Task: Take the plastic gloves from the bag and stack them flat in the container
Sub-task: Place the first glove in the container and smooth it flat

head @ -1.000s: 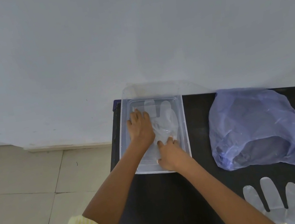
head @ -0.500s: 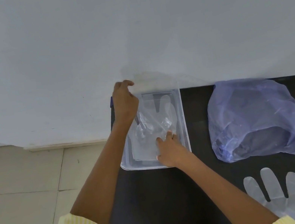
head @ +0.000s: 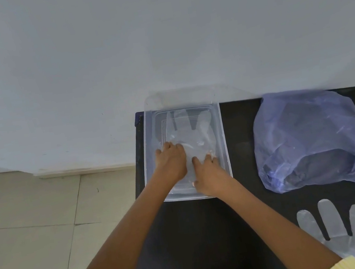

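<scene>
While both hands press palm-down, fingers spread and gripping nothing, on the glove (head: 189, 132) in the container (head: 221, 140) at the table's far left, lifting them quickly could drag the clingy film up, wrinkling the stack.

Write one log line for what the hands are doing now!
left hand: pressing glove flat | right hand: same | container: holds glove

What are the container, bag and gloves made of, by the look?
Container: looks like clear rigid plastic, glossy; the dark table shows through its walls.
Bag: thin violet plastic film, translucent, crinkled and slumped.
Gloves, one in the container and one on the table: very thin clear film, probably polyethylene, slightly milky.
</scene>
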